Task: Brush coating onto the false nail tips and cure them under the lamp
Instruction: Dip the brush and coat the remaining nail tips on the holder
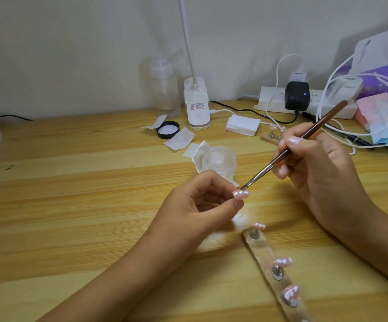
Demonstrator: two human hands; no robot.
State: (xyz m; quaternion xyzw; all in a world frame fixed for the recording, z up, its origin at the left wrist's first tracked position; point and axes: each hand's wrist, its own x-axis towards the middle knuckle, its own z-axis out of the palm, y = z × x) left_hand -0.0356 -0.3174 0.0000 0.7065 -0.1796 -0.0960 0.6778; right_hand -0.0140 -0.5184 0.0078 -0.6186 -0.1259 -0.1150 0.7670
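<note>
Just in front of the jar (221, 162), a false nail tip (240, 195) is pinched by the fingers (237, 204) of the left hand (202, 201), the brush (281, 156), clamped in the fingers (293, 141) of the right hand (316, 163), being set at its edge; wet coating could be smeared should the tip slip.

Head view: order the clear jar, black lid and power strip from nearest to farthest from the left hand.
1. Clear jar, just behind the left hand.
2. Black lid, farther back, to the left.
3. Power strip, at the wall, back right.
</note>
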